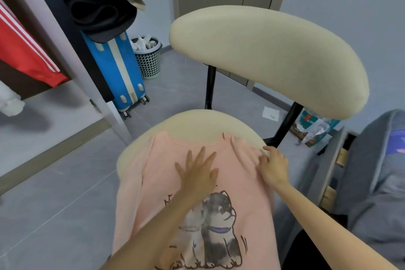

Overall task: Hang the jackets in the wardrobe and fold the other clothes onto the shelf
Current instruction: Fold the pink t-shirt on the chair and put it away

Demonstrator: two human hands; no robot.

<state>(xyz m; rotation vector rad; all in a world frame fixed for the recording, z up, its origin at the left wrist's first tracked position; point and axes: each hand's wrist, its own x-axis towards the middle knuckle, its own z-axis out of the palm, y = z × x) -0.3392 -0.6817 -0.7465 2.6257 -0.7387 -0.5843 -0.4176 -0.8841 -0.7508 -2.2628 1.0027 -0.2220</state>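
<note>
Looking down on the chair now: the pink shirt (237, 171) is spread face up across the cream seat (197, 123), its collar toward the backrest (269, 59) and its lower part hanging off the front edge toward me, the dog print (219, 221) showing. My left hand (198, 174) lies flat on the chest of the shirt, fingers straight and fanned, pressing the cloth and holding nothing. My right hand (274, 170) is at the shirt's right shoulder, by the seat's edge, fingers curled down into the fabric, which is bunched into folds there; it looks like a pinch on the cloth, though I can't see the fingertips themselves. Off to the left the wardrobe (84, 81) stands open with a red jacket (24, 55) with white stripes hanging inside. Beside it, a blue suitcase (114, 68) stands with dark clothes heaped on top, and a perforated basket (149, 61) sits behind. A grey garment (383, 182) lies on the right.
</note>
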